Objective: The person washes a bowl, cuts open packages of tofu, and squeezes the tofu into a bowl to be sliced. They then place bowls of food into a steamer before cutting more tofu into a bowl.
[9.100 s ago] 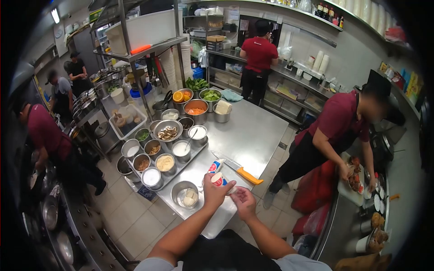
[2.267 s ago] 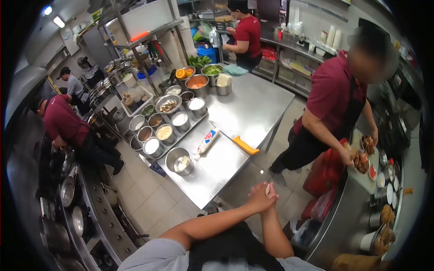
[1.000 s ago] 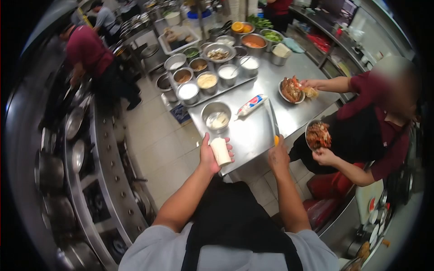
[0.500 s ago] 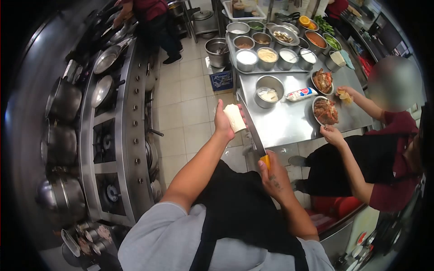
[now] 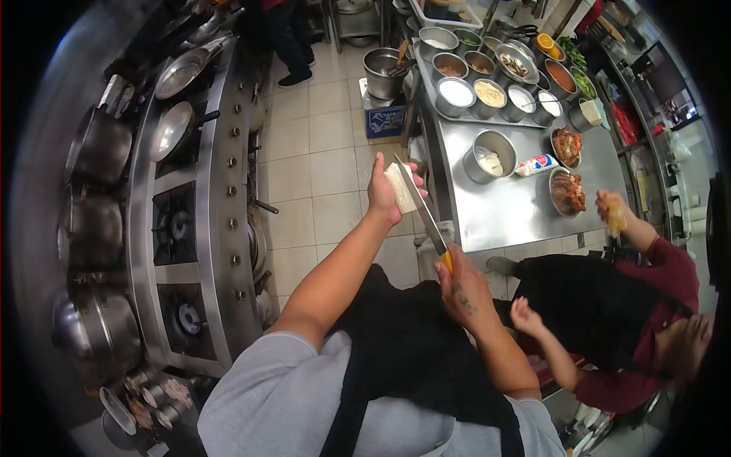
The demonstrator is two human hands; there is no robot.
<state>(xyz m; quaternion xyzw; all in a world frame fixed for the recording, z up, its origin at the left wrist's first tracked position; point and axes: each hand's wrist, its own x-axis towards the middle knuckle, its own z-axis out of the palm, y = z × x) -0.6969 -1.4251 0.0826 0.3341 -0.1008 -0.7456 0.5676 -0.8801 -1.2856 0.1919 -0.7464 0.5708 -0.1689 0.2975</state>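
Note:
My left hand [image 5: 383, 199] is wrapped around a pale white block of food [image 5: 397, 185], fingers on its far side and palm beneath. My right hand [image 5: 466, 295] grips a knife by its yellow handle [image 5: 447, 262]. The long blade [image 5: 431, 225] slants up to the left, and its front part overlaps the white block along its right side. Both hands are out over the floor, left of the steel table. On that table a deep metal pot [image 5: 489, 174] contains white pieces, and beside it lies a white, red and blue tube-shaped package [image 5: 536, 165].
A stove [image 5: 205, 251] with pans runs along the left. Containers of ingredients fill a tray [image 5: 466, 120] at the back of the steel table [image 5: 487, 228]. Two bowls hold red-brown food [image 5: 567, 192]. A co-worker [image 5: 594, 305] stands at right; another person's legs [image 5: 289, 57] show behind.
The knife blade has swung from beside the white block to over it. My view has shifted, moving the table rightward. The co-worker's hands have come away from the bowls.

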